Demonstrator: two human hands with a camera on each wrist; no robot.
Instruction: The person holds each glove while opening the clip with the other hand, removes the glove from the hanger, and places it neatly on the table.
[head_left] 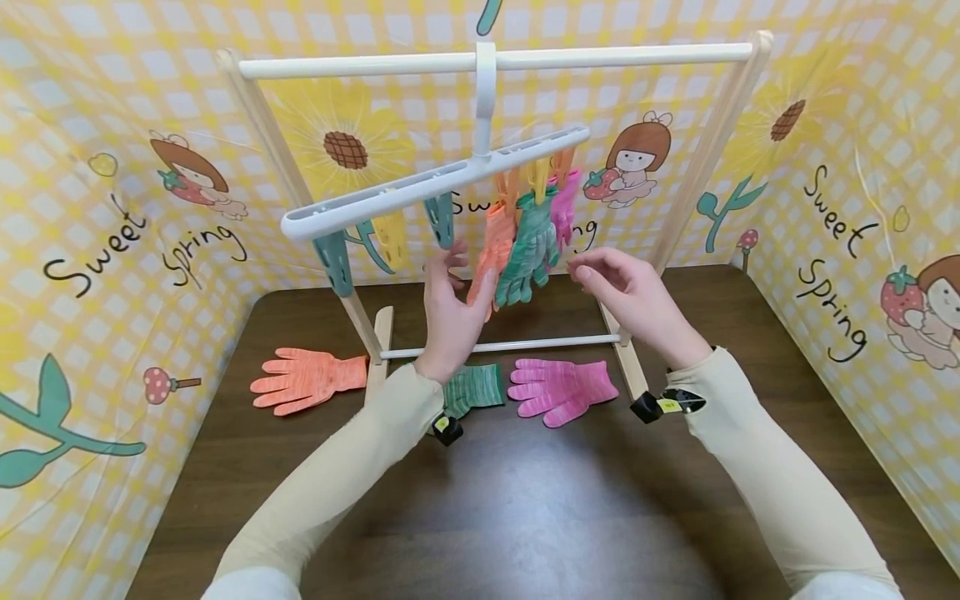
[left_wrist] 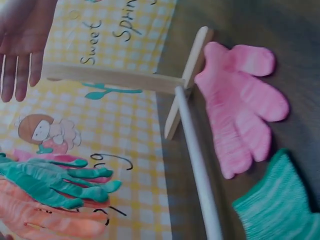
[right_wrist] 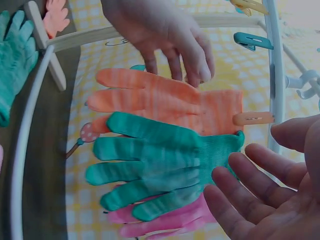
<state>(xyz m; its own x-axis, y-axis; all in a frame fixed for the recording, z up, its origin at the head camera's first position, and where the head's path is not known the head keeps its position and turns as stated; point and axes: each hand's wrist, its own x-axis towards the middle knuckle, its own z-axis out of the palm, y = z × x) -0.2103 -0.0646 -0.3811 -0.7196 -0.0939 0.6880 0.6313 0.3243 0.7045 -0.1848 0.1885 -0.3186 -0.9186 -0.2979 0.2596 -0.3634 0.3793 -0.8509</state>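
Note:
From the right half of a white clip hanger [head_left: 442, 177] hang an orange glove [right_wrist: 170, 95], a green glove [right_wrist: 155, 155] and a pink glove [head_left: 564, 208]. An orange clothespin [right_wrist: 252, 118] bites the orange glove's cuff. My left hand [head_left: 453, 317] is beside the orange glove, thumb close to its fingers; whether it touches cannot be told. To the right of the hanging gloves is my right hand [head_left: 637, 292], holding nothing. The right wrist view shows its fingers spread near the green cuff.
The hanger hooks over the white top bar [head_left: 622, 57] of a wooden stand. Teal clothespins [head_left: 333, 262] and a yellow clothespin [head_left: 388, 240] hang at its left. On the dark table [head_left: 487, 500] lie an orange glove [head_left: 311, 379], a green glove [head_left: 476, 387] and a pink glove [head_left: 562, 387].

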